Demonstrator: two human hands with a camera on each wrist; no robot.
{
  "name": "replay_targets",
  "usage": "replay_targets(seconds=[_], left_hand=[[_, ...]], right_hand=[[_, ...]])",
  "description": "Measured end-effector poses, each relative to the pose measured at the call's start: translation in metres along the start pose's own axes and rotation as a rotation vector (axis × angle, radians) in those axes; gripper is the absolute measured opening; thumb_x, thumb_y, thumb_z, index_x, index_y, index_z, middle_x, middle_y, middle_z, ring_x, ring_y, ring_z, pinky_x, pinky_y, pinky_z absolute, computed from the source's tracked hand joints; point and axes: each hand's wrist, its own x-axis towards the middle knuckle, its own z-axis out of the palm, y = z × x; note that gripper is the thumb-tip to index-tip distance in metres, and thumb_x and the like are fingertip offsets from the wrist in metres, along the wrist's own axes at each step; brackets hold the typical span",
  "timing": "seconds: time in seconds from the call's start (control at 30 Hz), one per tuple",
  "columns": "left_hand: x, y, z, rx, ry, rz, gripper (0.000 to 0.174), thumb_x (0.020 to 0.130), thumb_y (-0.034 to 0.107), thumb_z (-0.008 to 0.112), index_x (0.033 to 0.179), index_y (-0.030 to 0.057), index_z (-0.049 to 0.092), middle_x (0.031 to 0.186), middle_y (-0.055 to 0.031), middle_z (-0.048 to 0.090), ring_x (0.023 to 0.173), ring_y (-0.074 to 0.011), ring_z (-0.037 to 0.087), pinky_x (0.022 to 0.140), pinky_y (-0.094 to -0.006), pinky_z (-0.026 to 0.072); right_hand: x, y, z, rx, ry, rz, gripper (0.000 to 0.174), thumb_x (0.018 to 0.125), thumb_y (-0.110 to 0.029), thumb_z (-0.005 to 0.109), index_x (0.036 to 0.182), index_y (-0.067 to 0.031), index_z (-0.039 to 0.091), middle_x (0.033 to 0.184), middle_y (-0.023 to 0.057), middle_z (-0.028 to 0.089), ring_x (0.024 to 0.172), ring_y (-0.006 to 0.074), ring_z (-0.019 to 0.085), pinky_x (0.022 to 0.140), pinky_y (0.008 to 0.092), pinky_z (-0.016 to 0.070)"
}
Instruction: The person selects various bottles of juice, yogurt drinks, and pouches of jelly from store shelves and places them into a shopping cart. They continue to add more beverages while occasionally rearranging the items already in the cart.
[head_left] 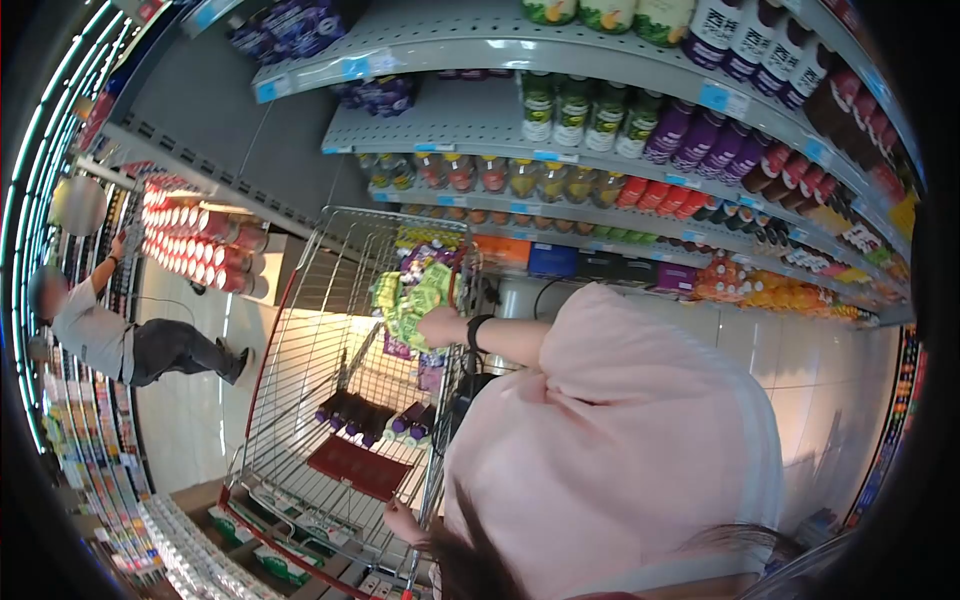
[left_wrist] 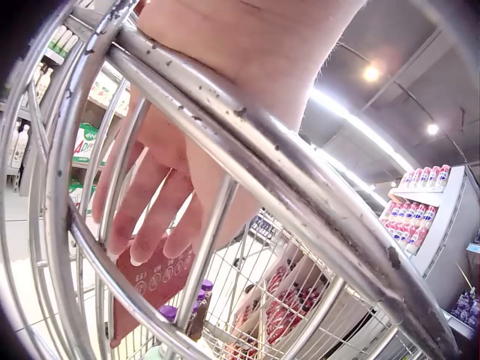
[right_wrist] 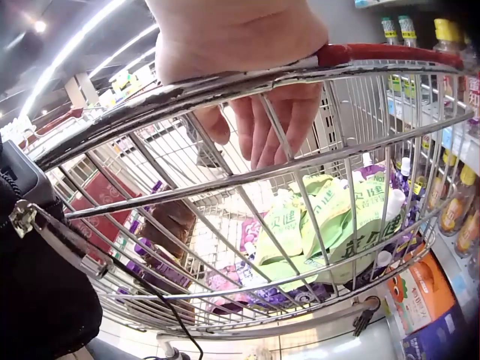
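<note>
In the head view my right hand (head_left: pixel 440 326) reaches over the cart's side, above green pouches (head_left: pixel 420 300). The right wrist view shows that hand (right_wrist: pixel 244 52) across the metal rim, its fingers (right_wrist: pixel 302 112) hanging loosely inside above the green pouches (right_wrist: pixel 330 217); purple packs lie around them. My left hand (head_left: pixel 402 520) is at the cart's edge beside the red panel (head_left: pixel 360 467). Seen from the left wrist, the hand (left_wrist: pixel 172 142) extends past the rim with fingers (left_wrist: pixel 166 206) fairly straight, in front of the red panel (left_wrist: pixel 154 289). Neither hand visibly holds a thing.
Purple-capped bottles (head_left: pixel 350 415) lie in the cart (head_left: pixel 262 395). Shelves of drinks (head_left: pixel 640 125) run alongside, with orange and blue boxes (head_left: pixel 552 260) at their foot. Another person (head_left: pixel 95 330) stands in the aisle near stacked red-and-white cans (head_left: pixel 200 250).
</note>
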Motion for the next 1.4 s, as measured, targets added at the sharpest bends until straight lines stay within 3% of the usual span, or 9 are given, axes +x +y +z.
replay_targets(seconds=[0.1,0.23,0.33,0.5,0.67,0.73,0.87,1.03,1.4], left_hand=[[-0.015,0.026,-0.014,-0.084,0.004,-0.032,0.028,0.084,0.017,0.053,0.091,-0.0085,0.060,0.078,-0.0215,0.062,0.069,-0.0305,0.061,0.063,-0.0389,0.0466],[-0.014,0.058,0.015,-0.101,0.286,0.219,0.034,0.089,0.025,0.050,0.090,-0.0068,0.060,0.075,-0.0196,0.062,0.065,-0.0321,0.059,0.059,-0.0384,0.0458],[-0.021,0.121,0.026,-0.174,0.067,0.217,0.037,0.089,0.030,0.049,0.080,-0.0039,0.062,0.070,-0.0189,0.061,0.064,-0.0351,0.057,0.057,-0.0412,0.0433],[-0.014,0.131,0.034,-0.191,0.130,0.259,0.033,0.088,0.026,0.050,0.083,-0.0040,0.062,0.071,-0.0198,0.061,0.064,-0.0350,0.057,0.057,-0.0413,0.0434],[-0.018,0.132,0.031,-0.141,0.107,0.287,0.031,0.087,0.024,0.050,0.080,-0.0048,0.061,0.071,-0.0200,0.061,0.064,-0.0349,0.058,0.056,-0.0410,0.0434],[-0.023,0.140,0.026,-0.120,0.133,0.316,0.029,0.087,0.022,0.050,0.078,-0.0043,0.060,0.070,-0.0199,0.060,0.063,-0.0354,0.058,0.056,-0.0411,0.0432],[-0.019,0.137,0.028,-0.046,0.121,0.283,0.027,0.086,0.021,0.052,0.079,-0.0040,0.061,0.070,-0.0194,0.061,0.064,-0.0354,0.059,0.056,-0.0409,0.0440],[-0.016,0.130,0.034,-0.133,0.093,0.253,0.026,0.086,0.020,0.053,0.084,-0.0035,0.063,0.072,-0.0187,0.062,0.064,-0.0344,0.059,0.056,-0.0399,0.0451],[-0.017,0.132,0.032,-0.158,0.094,0.274,0.029,0.086,0.023,0.053,0.077,-0.0038,0.061,0.065,-0.0184,0.060,0.055,-0.0320,0.056,0.052,-0.0390,0.0422]], right_hand=[[-0.002,0.003,0.002,0.016,0.044,-0.022,0.013,0.071,-0.009,0.056,0.067,0.0021,0.062,0.065,0.0145,0.058,0.058,0.0281,0.059,0.046,0.0393,0.0439],[-0.002,0.001,0.005,0.023,0.099,-0.003,0.017,0.067,-0.015,0.058,0.067,0.0011,0.063,0.063,0.0143,0.060,0.061,0.0304,0.060,0.052,0.0417,0.0469],[-0.016,-0.004,-0.005,0.055,0.143,-0.005,0.017,0.065,-0.016,0.059,0.068,0.0003,0.064,0.065,0.0147,0.061,0.063,0.0311,0.061,0.054,0.0418,0.0476],[-0.008,-0.001,0.001,0.042,0.168,-0.023,0.018,0.065,-0.016,0.057,0.068,0.0001,0.064,0.067,0.0151,0.062,0.061,0.0319,0.061,0.053,0.0424,0.0478],[0.007,0.011,-0.003,0.655,0.275,-0.263,0.024,0.084,-0.018,0.046,0.100,-0.0059,0.058,0.092,0.0108,0.062,0.085,0.0232,0.060,0.072,0.0348,0.0469],[-0.025,-0.010,-0.057,0.487,0.285,-0.129,0.021,0.085,-0.020,0.048,0.096,-0.0048,0.057,0.090,0.0133,0.059,0.084,0.0236,0.058,0.072,0.0370,0.0462],[-0.137,-0.071,-0.164,0.547,1.122,-0.613,0.014,0.080,-0.009,0.052,0.094,-0.0060,0.055,0.095,0.0097,0.056,0.083,0.0273,0.057,0.068,0.0352,0.0465],[-0.291,-0.105,-0.238,-0.138,1.906,-0.998,0.020,0.075,-0.005,0.056,0.094,-0.0080,0.056,0.093,0.0081,0.058,0.080,0.0247,0.058,0.069,0.0352,0.0471],[-0.379,-0.099,-0.235,-0.463,2.009,-1.135,0.017,0.069,-0.001,0.056,0.085,-0.0070,0.057,0.090,0.0073,0.059,0.080,0.0225,0.058,0.072,0.0345,0.0467]])
